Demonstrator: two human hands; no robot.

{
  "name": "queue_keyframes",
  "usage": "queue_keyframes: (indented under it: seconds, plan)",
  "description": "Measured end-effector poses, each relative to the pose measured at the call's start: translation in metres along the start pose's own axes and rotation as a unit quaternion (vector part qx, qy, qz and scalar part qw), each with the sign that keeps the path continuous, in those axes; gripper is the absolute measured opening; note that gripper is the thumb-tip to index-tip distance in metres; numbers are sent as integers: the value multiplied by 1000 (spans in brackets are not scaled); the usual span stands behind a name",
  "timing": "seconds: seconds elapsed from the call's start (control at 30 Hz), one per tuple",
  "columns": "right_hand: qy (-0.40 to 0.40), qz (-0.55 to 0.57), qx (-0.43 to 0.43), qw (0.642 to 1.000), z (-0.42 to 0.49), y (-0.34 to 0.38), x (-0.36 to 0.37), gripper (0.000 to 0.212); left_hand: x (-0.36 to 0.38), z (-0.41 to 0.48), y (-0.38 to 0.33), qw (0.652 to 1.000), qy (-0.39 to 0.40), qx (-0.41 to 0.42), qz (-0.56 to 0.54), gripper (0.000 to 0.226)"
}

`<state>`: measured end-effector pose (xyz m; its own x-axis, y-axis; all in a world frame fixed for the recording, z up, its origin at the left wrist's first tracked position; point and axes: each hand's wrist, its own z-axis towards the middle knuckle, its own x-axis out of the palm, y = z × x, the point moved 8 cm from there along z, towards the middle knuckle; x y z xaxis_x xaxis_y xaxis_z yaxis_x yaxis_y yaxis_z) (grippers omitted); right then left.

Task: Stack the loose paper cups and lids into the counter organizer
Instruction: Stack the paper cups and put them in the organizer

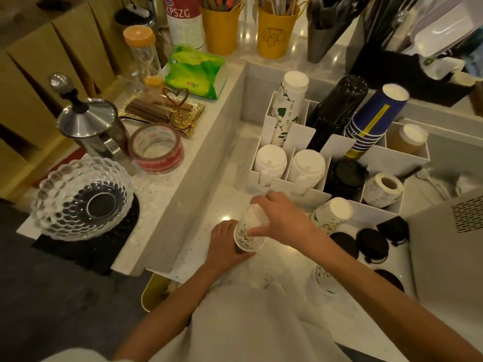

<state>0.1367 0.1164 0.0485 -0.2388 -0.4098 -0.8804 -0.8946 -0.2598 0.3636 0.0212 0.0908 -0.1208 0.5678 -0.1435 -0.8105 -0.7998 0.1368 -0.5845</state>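
We note an inverted leaf-print paper cup just before the white organizer, our left hand clasping its rim end, our right hand gripping its base, loose black lids on the worktop beside

The right forearm hides part of a leaf-print cup; the yellow bin lies mostly under the desk edge.

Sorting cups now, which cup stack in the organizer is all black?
The black stack in the back row, between the green-leaf white stack and the blue-and-yellow stack.
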Motion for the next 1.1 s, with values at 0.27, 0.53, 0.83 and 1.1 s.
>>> queue_keyframes:
  seconds: [0.27, 0.53, 0.83, 1.1]
  plan:
    - [22, -8, -12, 1000, 6, -3, 32, 69, 0, 0, 1, 1000, -18, -12, 10, 94]
    - [-24, 46, -13, 999, -11, -21, 37, 78, 5, -1, -1, 1000, -3, 10, -3, 104]
    - [-43, -37, 220, 974, -52, -187, -7, 73, 23, 10, -16, 997, 48, 56, 29, 108]
    - [-60, 37, 181, 981, -47, -192, -9, 69, 32, 16, -20, 996, 47, 64, 51, 104]
